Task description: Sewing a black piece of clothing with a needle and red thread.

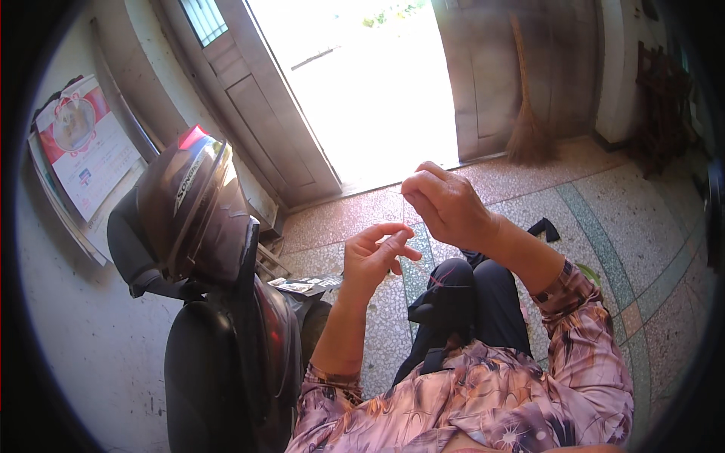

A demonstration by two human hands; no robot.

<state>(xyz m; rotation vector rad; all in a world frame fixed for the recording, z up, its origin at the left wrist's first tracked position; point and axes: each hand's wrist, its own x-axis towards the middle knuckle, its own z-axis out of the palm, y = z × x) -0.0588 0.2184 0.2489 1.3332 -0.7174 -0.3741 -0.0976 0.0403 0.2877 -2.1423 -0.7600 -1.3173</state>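
Note:
Both of my hands are raised in front of my knees. My left hand (374,258) has its thumb and index fingertips pinched together, with the other fingers loosely curled. Higher and to the right, my right hand (445,202) is closed, its thumb pressed against bent fingers. Whatever either hand holds is too small or hidden to make out. The hands are slightly apart. Below them, thin reddish strands (451,285) cross the knee of my dark trousers (495,302).
Close on my left stands a motorbike with a black seat (200,377), a dark helmet (189,204) resting on it. Wall calendars (87,151) hang beyond. Ahead is a bright doorway between wooden doors (264,113); a straw broom (526,128) leans at the right one. Speckled tiles (604,219) cover the floor.

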